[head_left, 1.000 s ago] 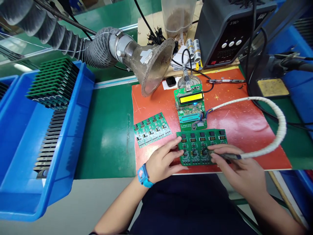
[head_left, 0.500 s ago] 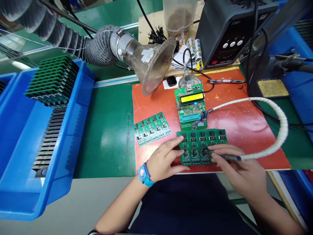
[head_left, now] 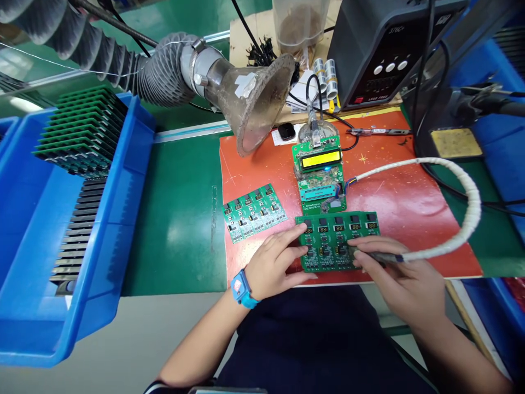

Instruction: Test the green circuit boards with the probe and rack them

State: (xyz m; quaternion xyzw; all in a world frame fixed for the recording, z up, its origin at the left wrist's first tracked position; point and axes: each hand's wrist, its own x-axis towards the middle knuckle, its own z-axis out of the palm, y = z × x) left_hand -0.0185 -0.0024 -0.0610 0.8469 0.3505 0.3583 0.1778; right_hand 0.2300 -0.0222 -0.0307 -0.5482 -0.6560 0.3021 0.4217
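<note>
Now, your left hand [head_left: 270,265] rests splayed on the circuit panel [head_left: 330,236] near the desk's front edge [head_left: 176,294]; your right hand [head_left: 412,284] pinches the pen-like probe [head_left: 384,256], whose cable [head_left: 472,210] could tug it askew.

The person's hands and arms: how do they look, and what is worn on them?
The left hand and right hand wear no gloves. A blue wristband with a squarish face and a pinkish-white marking is on the left wrist; none shows on the right. Both forearms are uncovered.
</note>
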